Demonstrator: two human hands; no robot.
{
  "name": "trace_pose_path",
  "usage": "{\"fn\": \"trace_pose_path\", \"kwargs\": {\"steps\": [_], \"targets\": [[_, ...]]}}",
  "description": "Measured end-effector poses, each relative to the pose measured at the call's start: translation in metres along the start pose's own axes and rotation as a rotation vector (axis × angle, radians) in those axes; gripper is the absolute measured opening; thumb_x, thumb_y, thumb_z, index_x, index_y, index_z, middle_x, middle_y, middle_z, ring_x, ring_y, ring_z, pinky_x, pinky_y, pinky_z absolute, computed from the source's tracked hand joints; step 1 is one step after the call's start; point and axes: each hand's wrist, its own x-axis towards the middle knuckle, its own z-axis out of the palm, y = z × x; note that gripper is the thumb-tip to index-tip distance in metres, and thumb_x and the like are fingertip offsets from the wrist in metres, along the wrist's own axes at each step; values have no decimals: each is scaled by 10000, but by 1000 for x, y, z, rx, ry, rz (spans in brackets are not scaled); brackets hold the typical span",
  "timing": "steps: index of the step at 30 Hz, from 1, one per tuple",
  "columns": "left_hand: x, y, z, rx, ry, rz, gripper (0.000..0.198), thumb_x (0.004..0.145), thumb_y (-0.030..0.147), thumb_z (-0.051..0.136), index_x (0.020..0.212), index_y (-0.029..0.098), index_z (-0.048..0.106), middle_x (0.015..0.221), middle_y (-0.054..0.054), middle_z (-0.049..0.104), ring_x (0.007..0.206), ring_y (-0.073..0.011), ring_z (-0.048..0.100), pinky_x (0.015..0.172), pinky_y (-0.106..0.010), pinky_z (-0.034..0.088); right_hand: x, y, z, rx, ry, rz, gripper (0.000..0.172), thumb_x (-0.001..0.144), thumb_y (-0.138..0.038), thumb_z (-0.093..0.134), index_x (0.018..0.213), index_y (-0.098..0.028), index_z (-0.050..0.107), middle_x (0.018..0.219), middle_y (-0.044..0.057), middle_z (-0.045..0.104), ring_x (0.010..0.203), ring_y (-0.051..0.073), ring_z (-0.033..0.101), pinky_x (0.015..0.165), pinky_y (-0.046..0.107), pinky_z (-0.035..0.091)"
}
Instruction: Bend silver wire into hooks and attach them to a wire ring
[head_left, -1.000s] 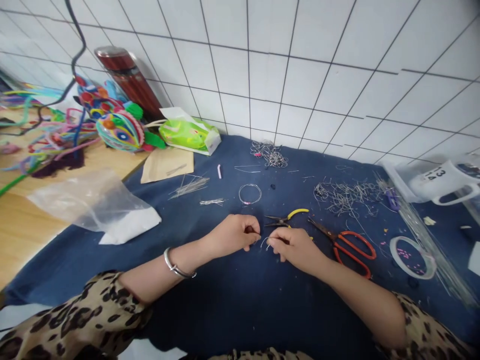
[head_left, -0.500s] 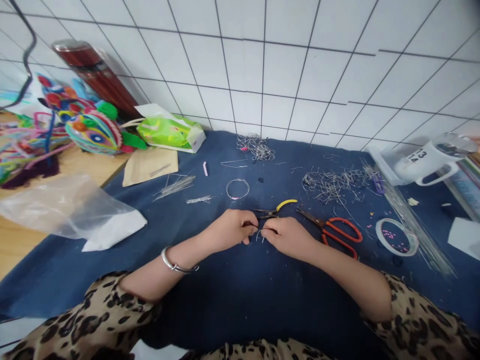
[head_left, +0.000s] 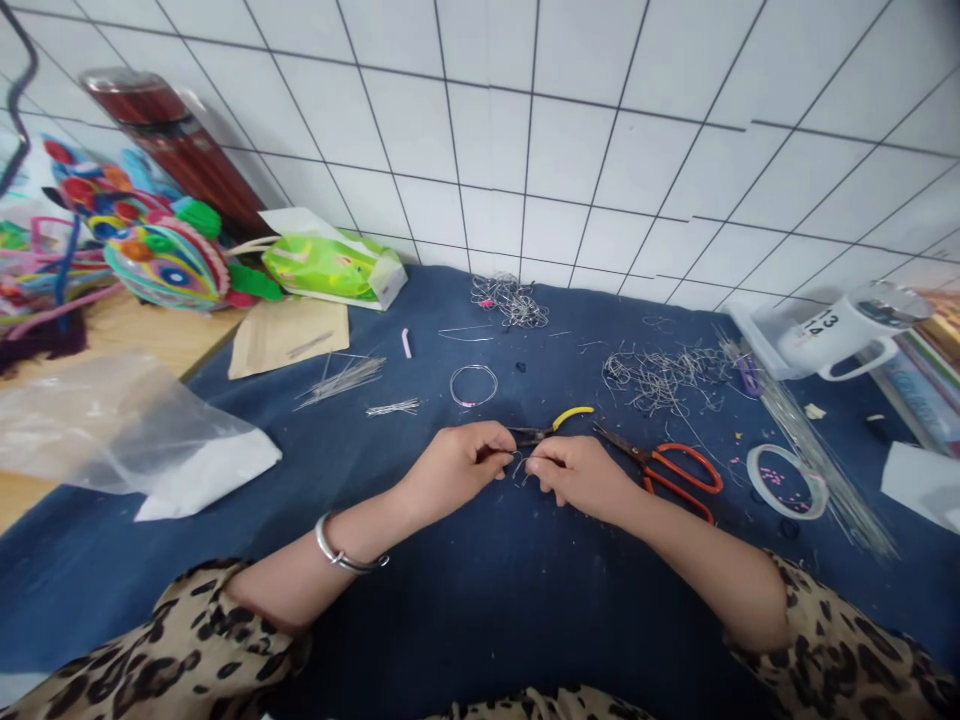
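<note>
My left hand pinches a short piece of thin silvery wire between thumb and fingertips. Facing it, my right hand is closed on the other side of the same wire, whose loose ends bend downward in the small gap. Just beyond my fingertips lie pliers with a yellow handle, partly covered by my hands. Scissors with red handles rest to the right of my right hand. A wire ring with pink beads lies flat behind my left hand.
Tangled wire and a round dish of pink beads lie at right, near long straight wires and a white mug. Leftward are cut wires, a plastic bag, a green tissue pack and a red flask.
Both hands stay close together on the wire. My right fingers have shifted their grip slightly, and the wire's bent ends sit differently. The view has moved a little.
</note>
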Motion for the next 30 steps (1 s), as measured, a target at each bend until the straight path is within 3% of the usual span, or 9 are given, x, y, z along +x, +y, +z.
{"fn": "trace_pose_path", "kwargs": {"steps": [11,22,30], "targets": [[-4,9,2,111,-11,68,147,762,144,478,770,200,613,662,18,615,606,-111,568,590,-208,425,0,-2,3,-65,12,-28,239,829,-300,438,731,-178,620,607,-28,588,472,55,500,504,177,335],[-4,4,4,-211,-126,-69,134,801,229,492,885,171,579,709,-17,640,654,-129,604,611,-241,471,-3,-10,0,-103,75,-72,211,774,-237,470,579,-168,506,517,-44,502,491,64,466,510,184,315],[-3,-2,6,-317,-144,-100,120,760,216,561,865,158,569,742,-28,642,665,-129,602,594,-242,475,-2,-4,3,-76,63,-68,221,785,-281,465,607,-166,527,552,-38,514,493,63,468,495,182,307]]}}
